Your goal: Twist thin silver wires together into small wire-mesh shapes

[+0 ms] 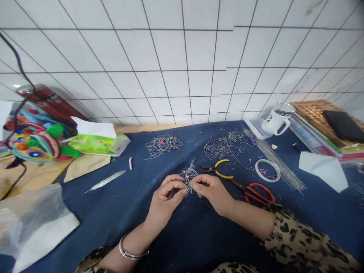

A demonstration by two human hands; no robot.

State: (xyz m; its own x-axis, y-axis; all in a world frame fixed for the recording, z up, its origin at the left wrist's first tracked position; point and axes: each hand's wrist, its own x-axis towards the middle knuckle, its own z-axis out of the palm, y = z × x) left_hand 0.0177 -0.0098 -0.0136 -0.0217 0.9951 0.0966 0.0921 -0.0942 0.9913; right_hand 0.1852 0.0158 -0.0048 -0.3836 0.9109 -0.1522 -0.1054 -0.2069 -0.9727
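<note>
Between my two hands, a small silvery figure made of bent wire (190, 173) stands above the blue cloth, its thin ends fanning out at the top and bottom. My left hand (169, 193) pinches it from the left with thumb and fingers. From the right, my right hand (209, 189) pinches the same wire piece, its fingertips close to the left ones. Exactly where the fingertips press is partly hidden. Just right of my right hand lie yellow-handled pliers (220, 169) and red-handled scissors (253, 192).
Tangled wire piles (165, 145) lie toward the wall, with another wire tangle (218, 147) farther right. Long straight wires (280, 165), a white ring dish (267, 160) with pink beads and a white mug (277, 120) are at right. Plastic bags (36, 220) and a colourful fish craft (38, 147) are left.
</note>
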